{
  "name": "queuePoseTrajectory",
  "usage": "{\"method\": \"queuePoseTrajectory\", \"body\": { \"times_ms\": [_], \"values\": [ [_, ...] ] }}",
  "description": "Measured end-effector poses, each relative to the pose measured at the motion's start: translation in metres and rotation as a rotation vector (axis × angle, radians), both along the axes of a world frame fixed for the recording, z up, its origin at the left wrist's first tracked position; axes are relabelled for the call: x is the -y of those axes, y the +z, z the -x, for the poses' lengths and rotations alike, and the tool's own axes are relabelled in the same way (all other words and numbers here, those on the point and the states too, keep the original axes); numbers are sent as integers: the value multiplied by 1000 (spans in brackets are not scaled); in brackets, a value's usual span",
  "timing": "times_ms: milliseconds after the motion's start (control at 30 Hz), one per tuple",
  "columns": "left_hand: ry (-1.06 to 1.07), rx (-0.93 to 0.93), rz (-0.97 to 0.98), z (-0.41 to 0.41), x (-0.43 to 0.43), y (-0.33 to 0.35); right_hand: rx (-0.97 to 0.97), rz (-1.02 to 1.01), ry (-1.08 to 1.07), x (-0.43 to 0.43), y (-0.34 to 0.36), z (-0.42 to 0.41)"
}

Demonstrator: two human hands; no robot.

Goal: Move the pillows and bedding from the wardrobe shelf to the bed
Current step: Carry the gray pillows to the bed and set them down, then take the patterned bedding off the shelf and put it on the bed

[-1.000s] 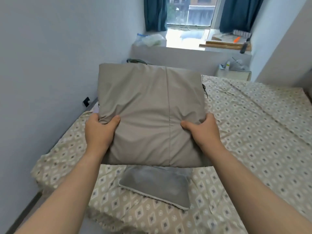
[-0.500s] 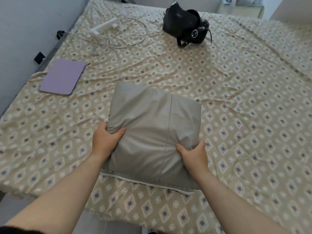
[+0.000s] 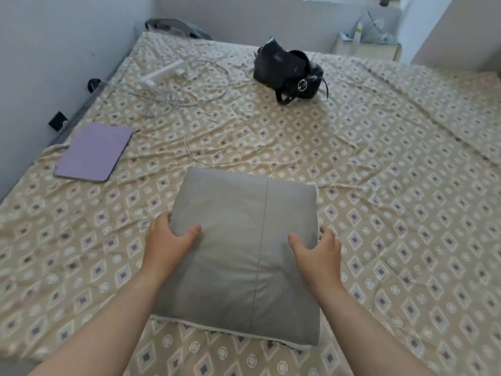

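- The left hand (image 3: 165,244) is resting on the left edge of the grey pillow (image 3: 241,256), thumb lying on top, fingers loosely spread, not clenching.
- The right hand (image 3: 320,249) is flanking the right edge, fingers spread and barely touching the fabric.
- The pillow is lying flat between both hands on the near part of the bed (image 3: 379,213), covering a second pillow whose white piped edge (image 3: 230,331) is peeking out below.
- A vertical seam is running down its smooth cover; no writing is showing.
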State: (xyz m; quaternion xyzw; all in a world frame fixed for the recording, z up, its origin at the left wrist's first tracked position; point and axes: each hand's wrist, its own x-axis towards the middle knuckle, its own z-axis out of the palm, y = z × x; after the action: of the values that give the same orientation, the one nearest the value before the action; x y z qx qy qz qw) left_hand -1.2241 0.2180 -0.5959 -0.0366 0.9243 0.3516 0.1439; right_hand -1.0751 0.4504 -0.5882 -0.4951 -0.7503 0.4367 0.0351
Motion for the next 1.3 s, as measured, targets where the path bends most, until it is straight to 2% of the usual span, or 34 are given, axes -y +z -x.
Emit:
{"method": "queuePoseTrajectory", "body": {
  "times_ms": [133, 300, 433, 600, 733, 933, 1133, 1300],
  "values": [
    [-147, -38, -227, -5, -34, 86, -216, 66, 129, -9, 88, 18],
    [-251, -107, -397, -35, -65, 196, -380, 73, 168, -14, 203, 9],
    [-280, -157, -533, -70, -88, 289, -500, 9, 129, -25, 297, -33],
    [-337, -221, -687, -115, -117, 371, -615, -50, 85, -43, 376, -99],
    [-463, -270, -772, -152, -144, 413, -665, -166, 24, -58, 423, -156],
    [-701, -268, -843, -184, -184, 457, -627, -316, -132, -66, 469, -231],
    [-995, -154, -898, -210, -215, 472, -600, -410, -432, -49, 483, -291],
    [-1263, -27, -929, -260, -222, 467, -565, -464, -692, 3, 477, -352]
  ]
}}
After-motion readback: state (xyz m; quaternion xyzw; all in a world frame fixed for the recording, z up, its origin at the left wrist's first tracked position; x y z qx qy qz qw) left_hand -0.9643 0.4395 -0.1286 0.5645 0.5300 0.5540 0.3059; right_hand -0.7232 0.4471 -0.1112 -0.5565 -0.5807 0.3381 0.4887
